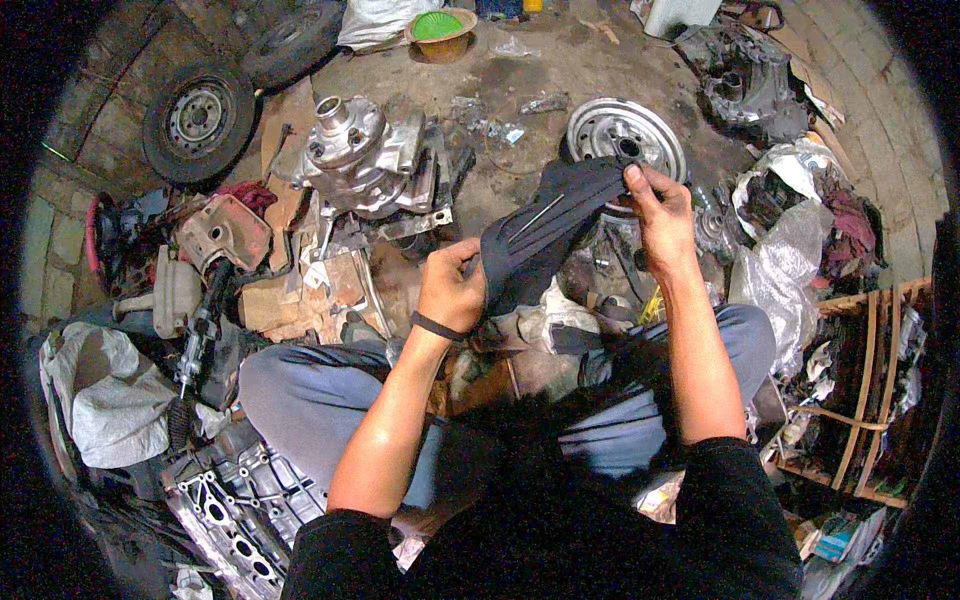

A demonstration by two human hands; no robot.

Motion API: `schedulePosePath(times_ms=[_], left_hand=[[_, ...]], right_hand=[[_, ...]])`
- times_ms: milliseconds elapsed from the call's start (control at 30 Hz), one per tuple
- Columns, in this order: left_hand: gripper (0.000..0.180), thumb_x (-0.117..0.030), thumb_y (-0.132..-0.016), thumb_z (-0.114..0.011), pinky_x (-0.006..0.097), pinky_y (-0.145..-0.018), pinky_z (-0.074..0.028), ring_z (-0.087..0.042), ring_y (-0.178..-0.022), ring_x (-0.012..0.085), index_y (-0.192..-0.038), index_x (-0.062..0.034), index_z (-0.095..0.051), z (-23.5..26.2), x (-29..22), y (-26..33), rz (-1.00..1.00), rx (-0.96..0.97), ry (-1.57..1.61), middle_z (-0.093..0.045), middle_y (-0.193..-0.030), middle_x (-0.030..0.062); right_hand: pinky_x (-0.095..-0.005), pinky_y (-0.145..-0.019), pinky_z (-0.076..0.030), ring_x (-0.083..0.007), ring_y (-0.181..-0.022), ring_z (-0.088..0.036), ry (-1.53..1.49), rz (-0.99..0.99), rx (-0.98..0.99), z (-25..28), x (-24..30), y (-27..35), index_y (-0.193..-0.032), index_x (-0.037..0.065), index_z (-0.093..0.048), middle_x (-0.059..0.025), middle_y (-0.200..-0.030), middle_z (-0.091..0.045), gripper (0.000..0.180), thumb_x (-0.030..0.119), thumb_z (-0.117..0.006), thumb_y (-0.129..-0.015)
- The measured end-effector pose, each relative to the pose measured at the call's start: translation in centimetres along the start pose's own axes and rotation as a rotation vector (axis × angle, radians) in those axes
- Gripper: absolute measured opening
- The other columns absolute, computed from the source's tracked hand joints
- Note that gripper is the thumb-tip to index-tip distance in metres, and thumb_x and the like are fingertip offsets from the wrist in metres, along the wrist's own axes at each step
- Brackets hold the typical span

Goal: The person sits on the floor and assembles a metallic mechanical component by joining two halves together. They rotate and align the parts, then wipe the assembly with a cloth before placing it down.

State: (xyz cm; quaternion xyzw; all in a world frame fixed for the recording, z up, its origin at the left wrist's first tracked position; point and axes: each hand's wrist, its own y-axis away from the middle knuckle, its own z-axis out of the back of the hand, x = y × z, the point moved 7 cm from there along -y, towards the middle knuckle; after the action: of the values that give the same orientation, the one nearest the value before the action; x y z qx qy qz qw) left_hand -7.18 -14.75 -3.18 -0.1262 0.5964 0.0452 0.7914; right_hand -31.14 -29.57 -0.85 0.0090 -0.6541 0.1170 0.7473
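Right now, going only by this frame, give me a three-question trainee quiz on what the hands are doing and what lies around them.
1. True or false: both hands grip the same dark cloth.
2. Which hand is higher in the picture? A) the left hand B) the right hand
3. Fill in: the wheel with a black tyre lies at the upper ____ of the picture.

Key:
1. True. Each hand pinches an end of the cloth.
2. B. The right hand holds the cloth's upper end, in front of the bare silver wheel rim.
3. Left, beyond the grey metal housing on the floor.
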Motion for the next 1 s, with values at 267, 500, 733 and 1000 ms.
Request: schedulePosePath(times_ms=[267,500,733,1000], left_hand=[[0.015,-0.007,-0.087,-0.061,0.031,-0.074,-0.050,-0.065,-0.078,0.0149,-0.093,0.0043,-0.069,-0.4,0.1,0.1,-0.020,-0.022,-0.082,-0.071,-0.082,0.0162],[0.014,-0.007,-0.087,-0.061,0.031,-0.073,-0.050,-0.066,-0.076,0.0177,-0.090,0.0046,-0.068,-0.2,0.5,0.0,-0.011,-0.078,-0.086,-0.070,-0.080,0.0152],[0.016,-0.010,-0.093,-0.058,0.029,-0.072,-0.048,-0.058,-0.078,0.0096,-0.090,0.0038,-0.065,-1.1,0.2,0.0,-0.045,-0.013,0.030,-0.067,-0.080,0.0040],[0.016,-0.010,-0.091,-0.060,0.031,-0.078,-0.049,-0.062,-0.083,0.0142,-0.093,0.0036,-0.067,-1.2,-0.4,-0.5,-0.027,0.085,-0.054,-0.069,-0.085,0.0091]], right_hand=[[-0.0425,-0.105,-0.042,-0.0342,-0.122,-0.055,0.225,0.434,0.599,-7.1,4.3,5.8,-0.115,0.001,-0.066,-0.0165,-0.126,-0.062,0.027,0.012,-0.064,-0.090],[-0.0411,-0.083,-0.046,-0.0320,-0.100,-0.062,0.570,0.619,0.474,-8.4,5.3,7.3,-0.103,0.004,-0.069,-0.0147,-0.106,-0.066,0.023,0.013,-0.073,-0.082],[-0.0408,-0.083,-0.045,-0.0320,-0.095,-0.060,0.677,0.669,0.379,-9.3,5.1,8.2,-0.100,0.005,-0.066,-0.0134,-0.096,-0.063,0.019,0.012,-0.070,-0.083],[-0.0463,-0.070,-0.049,-0.0411,-0.082,-0.063,0.668,0.416,0.515,-8.9,4.4,7.5,-0.093,0.000,-0.063,-0.0205,-0.085,-0.064,0.013,0.011,-0.064,-0.086]])
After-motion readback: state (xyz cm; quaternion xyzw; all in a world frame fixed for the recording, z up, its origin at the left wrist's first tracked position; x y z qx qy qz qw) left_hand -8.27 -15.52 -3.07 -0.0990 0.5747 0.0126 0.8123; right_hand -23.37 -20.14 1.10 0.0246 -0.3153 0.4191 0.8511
